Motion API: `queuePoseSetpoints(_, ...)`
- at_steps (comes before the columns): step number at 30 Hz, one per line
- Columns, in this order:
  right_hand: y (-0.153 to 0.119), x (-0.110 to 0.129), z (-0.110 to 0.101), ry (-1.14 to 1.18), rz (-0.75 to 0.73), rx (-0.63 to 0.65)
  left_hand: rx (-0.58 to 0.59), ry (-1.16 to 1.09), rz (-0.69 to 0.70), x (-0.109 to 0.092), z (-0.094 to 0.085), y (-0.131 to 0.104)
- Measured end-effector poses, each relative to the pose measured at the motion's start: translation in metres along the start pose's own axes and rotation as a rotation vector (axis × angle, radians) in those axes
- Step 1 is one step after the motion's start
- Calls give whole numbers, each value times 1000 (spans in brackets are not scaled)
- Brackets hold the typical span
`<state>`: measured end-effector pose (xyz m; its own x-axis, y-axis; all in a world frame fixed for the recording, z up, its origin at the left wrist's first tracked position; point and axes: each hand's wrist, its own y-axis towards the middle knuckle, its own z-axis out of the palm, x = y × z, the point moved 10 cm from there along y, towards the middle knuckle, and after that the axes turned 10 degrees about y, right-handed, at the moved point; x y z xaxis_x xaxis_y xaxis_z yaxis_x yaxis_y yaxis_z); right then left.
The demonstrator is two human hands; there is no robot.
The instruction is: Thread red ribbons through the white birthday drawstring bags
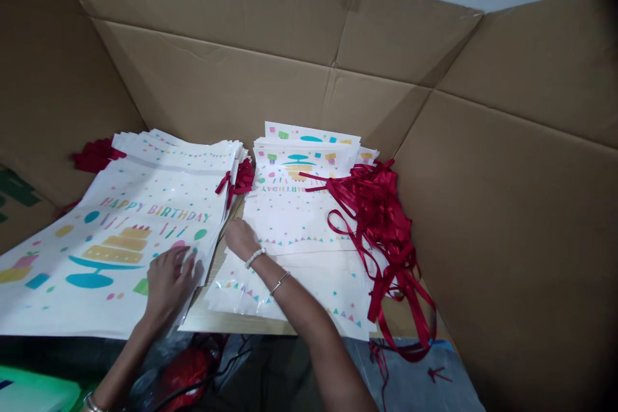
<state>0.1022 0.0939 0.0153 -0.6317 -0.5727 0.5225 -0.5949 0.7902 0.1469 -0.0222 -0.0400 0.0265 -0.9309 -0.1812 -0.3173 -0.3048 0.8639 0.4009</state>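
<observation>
My left hand [170,280] lies on the front right part of a stack of white printed sheets or bags [159,167], its fingers loosely spread and holding nothing. The top one reads "HAPPY BIRTHDAY" above a tiered cake. In the gap between the two stacks is my right hand [241,239], fingers curled closed; whatever they pinch, if anything, is hidden. Beneath my right wrist spreads a second stack of the same printed pieces [309,222], turned upside down. A red ribbon bow [237,180] sticks out at the left stack's right edge.
A heap of red ribbon [381,206] covers the right side of the second stack, with loops hanging over the table's front edge [241,323]. More red ribbon [99,156] shows at the far left. Tall cardboard walls [270,71] enclose the table at the back and sides.
</observation>
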Motion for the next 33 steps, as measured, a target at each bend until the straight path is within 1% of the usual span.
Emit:
queuePoseSetpoints(1, -3, -2, -3, -30, -24, 3, 19, -78, -2, -3, 1, 1)
queuePoseSetpoints(3, -13, -4, -9, -110, -93, 13, 99, -260, -23, -16, 12, 4)
queuePoseSetpoints(5, -24, -6, -16, -181, -178, 5, 201, -436, -56, -35, 30, 10)
queuePoseSetpoints(7, -32, -9, -22, -214, -231, -19, 286, -568, -55, -60, 50, 20)
queuePoseSetpoints(9, -35, -12, -25, -235, -262, -42, 332, -646, -28, -81, 66, 32)
queuePoseSetpoints(10, -34, -13, -25, -242, -269, -45, 334, -656, -28, -87, 72, 38)
queuePoseSetpoints(11, -33, -15, -25, -246, -270, -43, 326, -651, -38, -88, 78, 43)
queuePoseSetpoints(13, -31, -16, -24, -249, -267, -31, 302, -614, -69, -85, 87, 50)
queuePoseSetpoints(18, -28, -19, -26, -214, -236, -40, 279, -586, -183, -66, 113, 60)
queuePoseSetpoints(21, -30, -22, -26, -201, -215, -43, 306, -582, -171, -63, 128, 70)
queuePoseSetpoints(24, -34, -23, -26, -209, -229, -31, 328, -565, -84, -61, 134, 82)
queuePoseSetpoints(25, -36, -22, -27, -210, -243, -27, 338, -558, -30, -62, 135, 86)
queuePoseSetpoints(26, -38, -22, -27, -209, -258, -21, 350, -538, 56, -66, 136, 90)
queuePoseSetpoints(28, -41, -23, -29, -208, -282, -4, 365, -441, 308, -82, 136, 92)
queuePoseSetpoints(30, -45, -25, -30, -203, -300, 13, 340, -288, 558, -101, 136, 91)
queuePoseSetpoints(31, -47, -25, -32, -199, -309, 16, 315, -216, 630, -108, 137, 92)
queuePoseSetpoints(32, -49, -25, -33, -193, -319, 16, 294, -165, 647, -114, 139, 96)
queuePoseSetpoints(33, -50, -25, -35, -186, -328, 13, 286, -129, 631, -119, 142, 102)
